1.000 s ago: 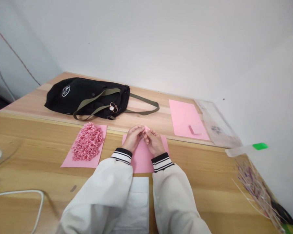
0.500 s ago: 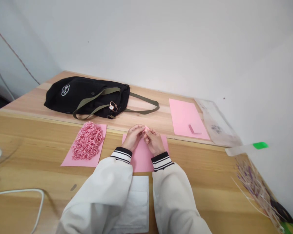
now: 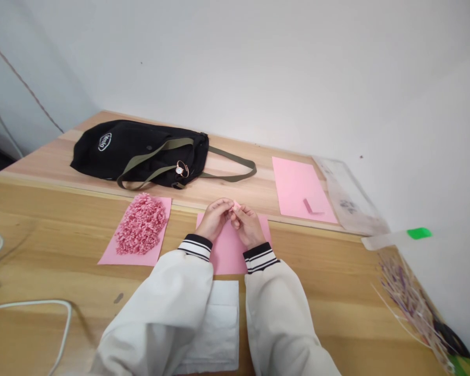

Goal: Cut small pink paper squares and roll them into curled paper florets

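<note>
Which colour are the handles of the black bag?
Olive green, best seen in the head view.

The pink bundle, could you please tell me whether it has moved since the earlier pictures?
No, the pink bundle lies at the same spot on its sheet, just short of the black bag; the whole view shifted slightly.
</note>
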The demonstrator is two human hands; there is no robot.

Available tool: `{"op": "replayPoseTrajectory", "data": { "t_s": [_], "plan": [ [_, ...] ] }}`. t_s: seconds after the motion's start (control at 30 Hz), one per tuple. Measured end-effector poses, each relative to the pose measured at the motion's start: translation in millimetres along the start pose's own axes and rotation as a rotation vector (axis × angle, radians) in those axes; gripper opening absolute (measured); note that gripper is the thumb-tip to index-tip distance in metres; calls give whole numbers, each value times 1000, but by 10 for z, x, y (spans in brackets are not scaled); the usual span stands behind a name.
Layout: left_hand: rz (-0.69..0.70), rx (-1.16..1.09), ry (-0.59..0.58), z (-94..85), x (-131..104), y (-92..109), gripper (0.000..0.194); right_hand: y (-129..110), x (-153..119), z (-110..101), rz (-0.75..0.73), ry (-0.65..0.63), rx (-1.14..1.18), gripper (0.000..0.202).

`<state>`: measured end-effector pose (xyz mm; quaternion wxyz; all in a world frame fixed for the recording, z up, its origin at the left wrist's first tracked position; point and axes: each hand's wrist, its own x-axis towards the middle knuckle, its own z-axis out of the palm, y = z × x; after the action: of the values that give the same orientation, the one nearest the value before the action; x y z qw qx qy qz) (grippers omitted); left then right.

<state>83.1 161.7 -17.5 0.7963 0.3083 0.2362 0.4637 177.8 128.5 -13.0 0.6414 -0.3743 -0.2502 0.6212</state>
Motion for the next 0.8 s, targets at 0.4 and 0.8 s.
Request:
{"op": "replayPoseTrajectory", "data": {
  "t_s": [0.4, 0.8],
  "plan": [
    [-7, 22, 3, 1, -9, 6, 11, 6, 3, -13, 1, -11, -4, 20],
    [-30, -19, -41, 28, -9, 63, 18, -25, -4, 28, 27, -30, -9, 8]
  ]
}}
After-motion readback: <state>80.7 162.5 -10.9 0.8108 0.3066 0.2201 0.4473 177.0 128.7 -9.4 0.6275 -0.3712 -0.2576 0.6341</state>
